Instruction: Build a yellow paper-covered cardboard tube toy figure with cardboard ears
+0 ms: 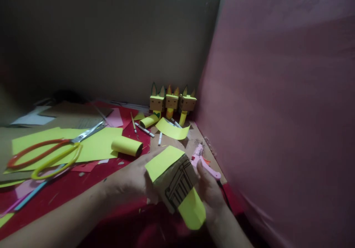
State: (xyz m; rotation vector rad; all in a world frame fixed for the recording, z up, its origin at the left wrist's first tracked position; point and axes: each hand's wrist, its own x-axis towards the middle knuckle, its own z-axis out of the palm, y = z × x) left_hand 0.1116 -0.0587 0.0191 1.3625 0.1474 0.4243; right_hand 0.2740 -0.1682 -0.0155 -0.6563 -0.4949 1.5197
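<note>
Between my two hands is a cardboard figure: a small cardboard box [174, 187] with a yellow paper top [166, 162] and black lines drawn on the side towards me. A yellow paper tube [193, 211] juts from it at the lower right, tilted down. My left hand [140, 177] is closed on the box's left side, most of its fingers hidden behind it. On the right side, my right hand [212, 194] grips the figure near the tube, thumb up. Just beyond that hand lies a pink glue gun [203, 161] on a cardboard sheet.
Three similar cardboard figures [172, 103] stand in the far corner by the pink wall [277, 92]. Yellow paper tubes [127, 146], a curved yellow strip [172, 130] and white sticks lie before them. Scissors [74, 141] rest on yellow sheets [102, 139] at left, over a red tablecloth [66, 200].
</note>
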